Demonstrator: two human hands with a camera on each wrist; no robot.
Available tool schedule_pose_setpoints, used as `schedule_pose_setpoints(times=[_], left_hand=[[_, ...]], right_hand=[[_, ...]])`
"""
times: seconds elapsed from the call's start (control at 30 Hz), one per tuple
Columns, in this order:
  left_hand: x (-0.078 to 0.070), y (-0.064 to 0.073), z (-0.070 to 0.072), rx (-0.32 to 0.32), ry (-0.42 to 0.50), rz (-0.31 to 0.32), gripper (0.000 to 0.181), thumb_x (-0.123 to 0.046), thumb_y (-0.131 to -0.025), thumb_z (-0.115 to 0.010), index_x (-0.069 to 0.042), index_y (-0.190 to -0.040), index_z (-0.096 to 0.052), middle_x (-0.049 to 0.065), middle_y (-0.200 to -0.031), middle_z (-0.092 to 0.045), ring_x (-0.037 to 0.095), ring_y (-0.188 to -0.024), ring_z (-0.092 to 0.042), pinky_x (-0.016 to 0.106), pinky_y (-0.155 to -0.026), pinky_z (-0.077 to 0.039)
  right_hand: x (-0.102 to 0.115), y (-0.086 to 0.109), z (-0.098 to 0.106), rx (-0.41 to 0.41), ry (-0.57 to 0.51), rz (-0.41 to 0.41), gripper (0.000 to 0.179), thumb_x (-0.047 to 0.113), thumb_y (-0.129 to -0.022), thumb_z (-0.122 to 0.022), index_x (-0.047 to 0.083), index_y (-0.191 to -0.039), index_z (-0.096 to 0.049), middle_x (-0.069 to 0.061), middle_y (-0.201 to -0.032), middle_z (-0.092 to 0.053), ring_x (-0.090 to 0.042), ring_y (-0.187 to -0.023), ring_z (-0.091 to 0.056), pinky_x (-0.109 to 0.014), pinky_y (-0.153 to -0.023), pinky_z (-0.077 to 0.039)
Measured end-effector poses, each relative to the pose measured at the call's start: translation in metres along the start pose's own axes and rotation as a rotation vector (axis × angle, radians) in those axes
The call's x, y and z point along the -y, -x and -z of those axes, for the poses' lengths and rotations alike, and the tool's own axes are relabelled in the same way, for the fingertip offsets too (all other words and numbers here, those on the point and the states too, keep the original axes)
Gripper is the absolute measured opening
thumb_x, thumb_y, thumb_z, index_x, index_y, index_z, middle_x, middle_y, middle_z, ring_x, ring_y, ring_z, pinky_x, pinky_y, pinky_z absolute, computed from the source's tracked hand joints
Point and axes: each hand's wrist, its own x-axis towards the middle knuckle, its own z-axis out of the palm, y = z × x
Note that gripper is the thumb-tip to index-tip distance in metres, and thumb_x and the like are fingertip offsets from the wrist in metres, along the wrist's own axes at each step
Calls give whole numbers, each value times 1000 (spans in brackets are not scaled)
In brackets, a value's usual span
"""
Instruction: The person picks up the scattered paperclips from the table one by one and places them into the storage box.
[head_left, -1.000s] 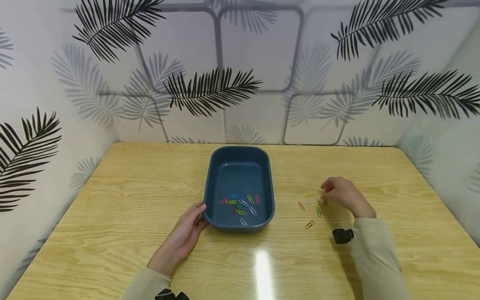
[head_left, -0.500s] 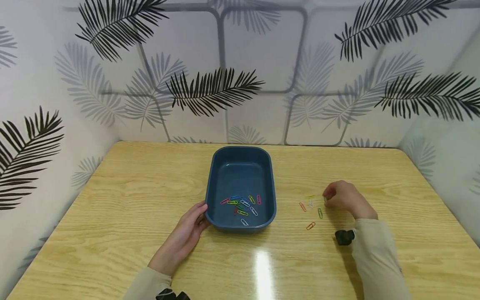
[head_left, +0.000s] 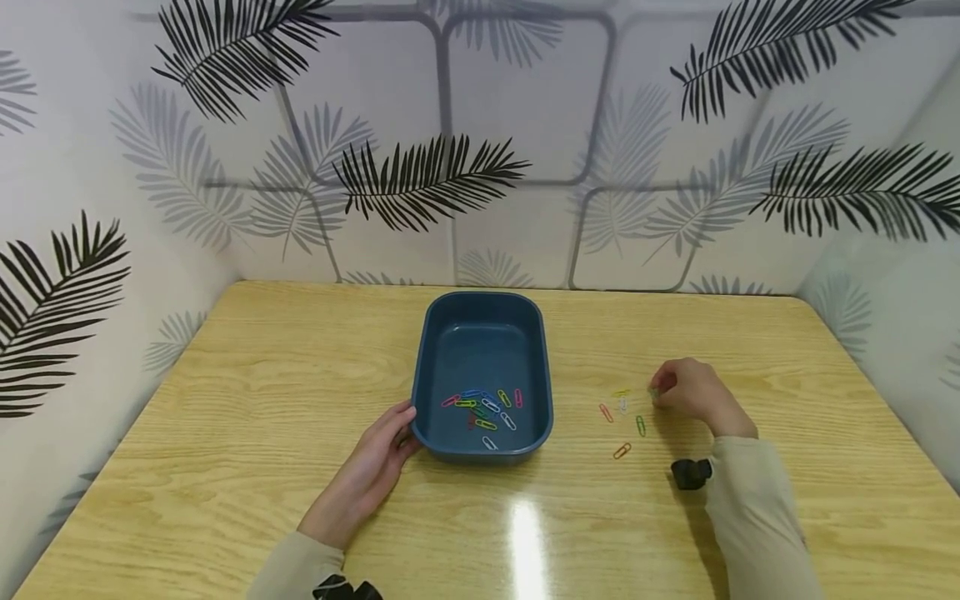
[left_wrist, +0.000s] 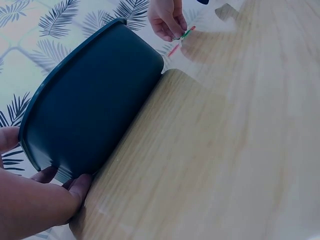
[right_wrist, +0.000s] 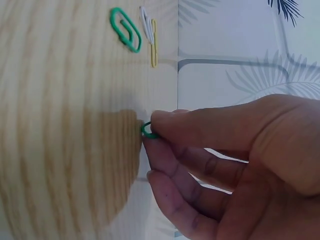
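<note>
My right hand (head_left: 693, 392) pinches a green paper clip (right_wrist: 146, 131) between thumb and index finger; only one looped end shows in the right wrist view. It is close over the table, right of several loose paper clips: a green one (head_left: 641, 426), an orange one (head_left: 622, 451), a pink one (head_left: 606, 413), a white one (head_left: 622, 405) and a yellow one (head_left: 622, 392). My left hand (head_left: 378, 454) grips the near left corner of a dark blue plastic tray (head_left: 480, 337), thumb at the rim and fingers against its side. Several coloured paper clips (head_left: 486, 425) lie in the tray's near half.
The light wooden table (head_left: 285, 375) carries everything. Behind it stands a pale wall (head_left: 510, 108) with a leaf pattern, and similar panels flank both sides. Black camera straps (head_left: 690, 473) sit at the beige sleeves (head_left: 757, 517).
My right hand has closed its fingertips on the green paper clip and lifted it slightly from the table. The left hand stays at the tray's corner.
</note>
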Motion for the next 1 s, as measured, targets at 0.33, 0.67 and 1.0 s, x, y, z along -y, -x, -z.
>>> schedule_pose_setpoints(times=[0.33, 0.67, 1.0], left_hand=[[0, -1, 0, -8, 3, 9, 42, -14, -103, -43, 9, -138, -40, 11, -121, -54, 16, -108, -50, 26, -93, -43], [1, 0, 0, -7, -2, 3, 44, -16, -102, -47, 9, -137, -39, 9, -118, -55, 15, -107, -51, 26, -93, -42], [0, -1, 1, -10, -3, 20, 42, -14, -103, -44, 8, -138, -40, 10, -120, -54, 16, -107, -50, 26, -92, -42]], right_hand=[[6, -1, 1, 1, -89, -15, 17, 3, -85, -68, -8, -97, -64, -14, -86, -62, -24, -75, -56, -33, -60, -47], [20, -1, 2, -49, -137, 45, 23, 6, -92, -59, -9, -109, -62, -18, -96, -63, -30, -84, -63, -39, -68, -51], [38, 6, 8, -86, -195, 64, 24, 8, -94, -59, -7, -114, -61, -17, -98, -65, -31, -85, -65, -36, -67, -51]])
